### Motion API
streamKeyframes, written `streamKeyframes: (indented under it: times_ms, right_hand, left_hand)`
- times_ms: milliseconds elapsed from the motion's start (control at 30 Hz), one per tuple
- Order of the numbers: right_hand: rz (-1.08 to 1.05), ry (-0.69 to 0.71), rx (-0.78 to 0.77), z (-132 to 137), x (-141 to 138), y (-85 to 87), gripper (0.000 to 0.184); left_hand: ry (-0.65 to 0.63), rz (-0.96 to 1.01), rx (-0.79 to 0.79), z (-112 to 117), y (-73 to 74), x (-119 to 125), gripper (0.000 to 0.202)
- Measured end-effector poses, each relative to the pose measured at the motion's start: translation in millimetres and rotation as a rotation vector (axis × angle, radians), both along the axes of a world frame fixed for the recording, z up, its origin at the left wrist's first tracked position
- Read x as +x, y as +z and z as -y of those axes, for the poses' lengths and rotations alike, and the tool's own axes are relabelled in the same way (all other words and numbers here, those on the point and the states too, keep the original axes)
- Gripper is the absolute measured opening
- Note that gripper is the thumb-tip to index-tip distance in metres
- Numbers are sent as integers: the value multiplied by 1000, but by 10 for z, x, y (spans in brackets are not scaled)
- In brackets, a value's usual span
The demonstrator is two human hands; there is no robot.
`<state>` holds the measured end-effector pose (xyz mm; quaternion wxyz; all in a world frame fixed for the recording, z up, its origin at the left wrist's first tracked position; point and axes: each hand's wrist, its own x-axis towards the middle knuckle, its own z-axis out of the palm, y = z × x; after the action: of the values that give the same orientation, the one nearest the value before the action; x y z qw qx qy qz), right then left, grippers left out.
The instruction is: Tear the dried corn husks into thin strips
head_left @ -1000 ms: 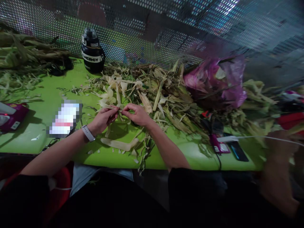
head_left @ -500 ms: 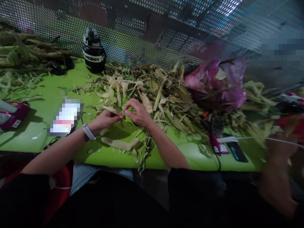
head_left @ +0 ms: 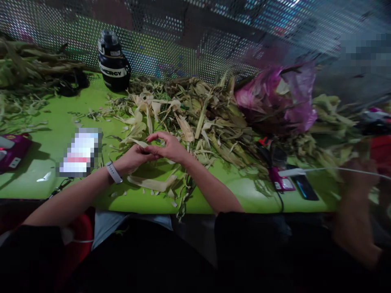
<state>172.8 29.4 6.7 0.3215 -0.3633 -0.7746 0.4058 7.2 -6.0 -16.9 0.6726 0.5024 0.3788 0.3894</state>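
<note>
My left hand (head_left: 134,158), with a pale watch strap on its wrist, is closed on a pale strip of corn husk (head_left: 137,141) that sticks out beyond its fingers. Against its fingertips, my right hand (head_left: 167,147) bends in from the right, index finger arched and thumb close to the left fingers. What lies between the right fingertips is hidden. Both hands are just above the green tabletop (head_left: 122,203). Nearer me lies a broad piece of loose husk (head_left: 151,183), with small scraps around it.
Behind my hands spreads a heap of dry husks (head_left: 210,110), with a pink plastic bag (head_left: 275,97) to its right. A black bottle (head_left: 114,69), a phone (head_left: 80,150) and purple devices (head_left: 282,181) stand around. A co-worker's arm (head_left: 356,211) is at far right.
My right hand has moved left and now overlaps the left fingertips, where the two were pinching side by side. The whole view has shifted slightly.
</note>
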Motion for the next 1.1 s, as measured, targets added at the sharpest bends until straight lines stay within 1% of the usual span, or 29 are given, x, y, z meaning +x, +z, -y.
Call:
streamKeyframes:
  times_ms: [167, 333, 533, 600, 667, 733, 767, 833, 867, 933, 1033, 1100]
  right_hand:
    - [-71, 92, 64, 31, -25, 12, 21]
    - [-58, 96, 142, 52, -46, -8, 17]
    - [-54, 112, 251, 73, -95, -56, 15]
    - [-34, 101, 287, 80, -106, -51, 14]
    - [-16, 31, 346, 96, -103, -17, 14]
    - [-23, -112, 444, 127, -81, 43, 16]
    - [-33, -200, 497, 145, -66, 76, 17]
    - [-28, -337, 559, 181, -39, 129, 24]
    - [4, -363, 551, 195, -34, 143, 29]
    - [132, -329, 443, 209, -48, 136, 37]
    - [276, -163, 130, 193, -126, 39, 39]
    - [219, -76, -59, 165, -185, -55, 39]
  left_hand:
    - [21, -2, 17, 14, 7, 7, 22]
    - [9, -8, -47, 27, 8, 17, 20]
    - [90, 26, -95, 56, 15, 36, 20]
    - [85, 13, -122, 56, -5, 32, 16]
    - [46, 25, -147, 40, -16, 16, 11]
    - [35, 100, -173, 6, -6, -10, 12]
    - [58, 162, -182, -16, 7, -27, 13]
    - [155, 285, -178, -64, 39, -62, 15]
    - [212, 343, -162, -84, 56, -77, 14]
    - [317, 430, -125, -110, 91, -99, 10]
    - [418, 457, -150, -107, 142, -103, 6]
    - [433, 431, -209, -91, 167, -97, 7]
